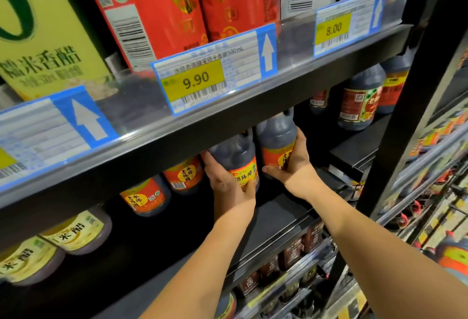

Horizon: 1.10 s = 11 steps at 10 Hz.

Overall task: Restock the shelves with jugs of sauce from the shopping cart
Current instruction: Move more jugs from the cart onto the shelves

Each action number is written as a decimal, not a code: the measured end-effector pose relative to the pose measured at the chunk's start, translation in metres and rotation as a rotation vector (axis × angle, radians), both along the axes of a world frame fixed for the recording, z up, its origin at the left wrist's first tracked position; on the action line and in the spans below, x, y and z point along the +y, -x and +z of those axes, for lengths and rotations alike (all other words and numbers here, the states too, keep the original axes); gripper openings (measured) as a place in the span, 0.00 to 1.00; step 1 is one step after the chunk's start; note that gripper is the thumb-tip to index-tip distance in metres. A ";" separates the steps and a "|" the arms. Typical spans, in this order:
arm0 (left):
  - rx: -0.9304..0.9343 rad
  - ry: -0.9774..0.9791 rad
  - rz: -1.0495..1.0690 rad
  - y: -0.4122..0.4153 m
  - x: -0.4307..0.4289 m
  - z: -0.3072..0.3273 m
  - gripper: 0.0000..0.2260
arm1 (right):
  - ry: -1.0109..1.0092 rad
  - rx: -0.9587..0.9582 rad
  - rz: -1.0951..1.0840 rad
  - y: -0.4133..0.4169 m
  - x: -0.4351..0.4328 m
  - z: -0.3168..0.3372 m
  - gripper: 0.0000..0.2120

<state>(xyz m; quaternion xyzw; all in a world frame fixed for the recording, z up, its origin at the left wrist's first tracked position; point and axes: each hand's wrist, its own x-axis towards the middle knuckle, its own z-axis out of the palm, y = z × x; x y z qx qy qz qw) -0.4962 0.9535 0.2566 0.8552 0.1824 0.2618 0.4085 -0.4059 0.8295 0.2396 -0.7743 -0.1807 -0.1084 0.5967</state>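
While the left hand (225, 179) grips the left jug (234, 151) and the right hand (295, 164) grips the right jug (274, 136), both sit on the shelf (278, 213), back from its front edge. Placing seems underway; the next move likely calls for aligning them, then letting go.

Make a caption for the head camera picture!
Left hand grips the left sauce jug, right hand the right sauce jug, at the shelf below the 9.90 tag.
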 end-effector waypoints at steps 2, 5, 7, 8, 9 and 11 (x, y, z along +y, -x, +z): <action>-0.037 -0.045 -0.020 -0.005 0.008 -0.010 0.52 | 0.047 0.009 0.014 -0.005 0.001 -0.003 0.47; 0.015 0.031 -0.096 0.008 0.029 -0.008 0.54 | 0.180 0.148 -0.075 0.018 -0.005 -0.003 0.54; 0.022 -0.013 -0.161 0.061 0.025 -0.004 0.41 | 0.317 0.096 -0.201 0.095 -0.028 0.008 0.45; 0.069 -0.038 -0.283 0.085 0.008 0.001 0.34 | 0.335 0.095 -0.294 0.140 -0.047 0.013 0.39; -0.012 0.015 -0.480 0.097 -0.016 0.000 0.33 | 0.367 0.094 -0.389 0.186 -0.073 0.019 0.34; 0.042 0.021 -0.781 0.113 -0.080 -0.006 0.29 | 0.441 0.184 -0.677 0.261 -0.143 0.017 0.32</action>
